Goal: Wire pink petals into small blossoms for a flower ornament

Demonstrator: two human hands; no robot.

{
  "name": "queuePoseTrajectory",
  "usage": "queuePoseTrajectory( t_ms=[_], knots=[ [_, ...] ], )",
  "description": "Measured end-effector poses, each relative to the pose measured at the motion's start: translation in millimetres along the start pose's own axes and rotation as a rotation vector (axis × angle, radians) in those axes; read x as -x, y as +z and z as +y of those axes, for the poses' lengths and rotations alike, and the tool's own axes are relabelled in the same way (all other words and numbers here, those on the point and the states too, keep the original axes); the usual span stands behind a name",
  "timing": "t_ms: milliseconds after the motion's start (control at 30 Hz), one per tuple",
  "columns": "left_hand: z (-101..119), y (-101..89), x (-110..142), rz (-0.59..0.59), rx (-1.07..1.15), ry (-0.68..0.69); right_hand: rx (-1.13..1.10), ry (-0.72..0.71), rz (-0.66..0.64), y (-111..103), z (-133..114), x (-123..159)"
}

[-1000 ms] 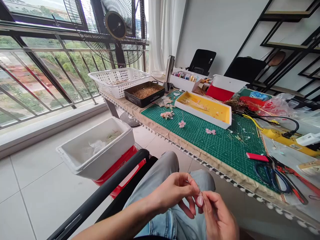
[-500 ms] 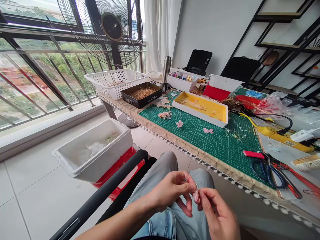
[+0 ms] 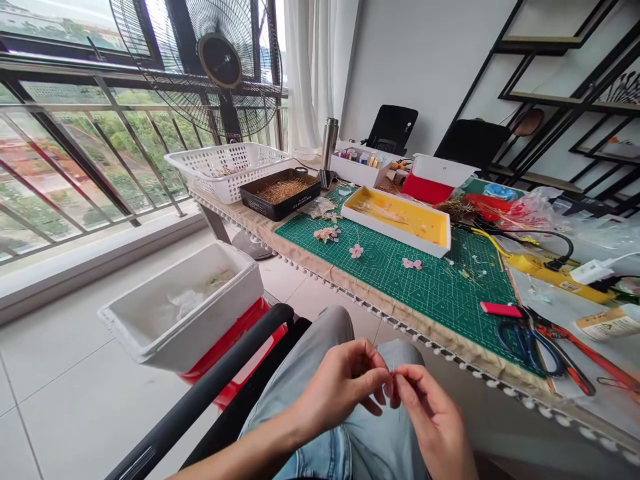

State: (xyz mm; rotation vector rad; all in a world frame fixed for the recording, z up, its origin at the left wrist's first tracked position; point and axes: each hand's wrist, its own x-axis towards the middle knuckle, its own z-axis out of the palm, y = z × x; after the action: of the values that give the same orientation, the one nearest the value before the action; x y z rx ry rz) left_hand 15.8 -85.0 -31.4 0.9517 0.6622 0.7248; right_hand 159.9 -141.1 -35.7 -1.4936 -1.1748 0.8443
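Over my lap, my left hand [image 3: 350,379] and my right hand [image 3: 431,408] meet fingertip to fingertip. Both are pinched closed on a fine thin wire [image 3: 392,363], mostly hidden by the fingers; any small part fixed to it is too tiny to make out. Beyond them, on the green cutting mat [image 3: 385,293], lie a pink flower [image 3: 356,251] with a wire stem, a pair of pink petal pieces [image 3: 412,264] and a peach flower cluster [image 3: 327,234].
A yellow-lined white tray [image 3: 400,223], a black tray of gold wires [image 3: 281,193] and a white basket [image 3: 227,163] stand on the table. Pliers [image 3: 533,347] lie at right by a yellow power strip [image 3: 560,277]. A white bin [image 3: 185,307] stands left of the chair armrest [image 3: 210,393].
My fingertips have drawn closer together around the wire, and the left fingers have curled in more. The view has shifted slightly; the things on the table lie as before.
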Motion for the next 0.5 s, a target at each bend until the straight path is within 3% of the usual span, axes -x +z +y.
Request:
queuePoseTrajectory(
  t_ms=[133,500],
  knots=[
    [1.5,-1.3,-0.3,0.010,-0.044,0.017,-0.026,0.078,0.017,0.4,2.7,0.9],
    [0.9,-5.3,-3.4,-0.042,0.005,0.009,-0.025,0.098,0.076,1.0,6.1,5.6]
  ],
)
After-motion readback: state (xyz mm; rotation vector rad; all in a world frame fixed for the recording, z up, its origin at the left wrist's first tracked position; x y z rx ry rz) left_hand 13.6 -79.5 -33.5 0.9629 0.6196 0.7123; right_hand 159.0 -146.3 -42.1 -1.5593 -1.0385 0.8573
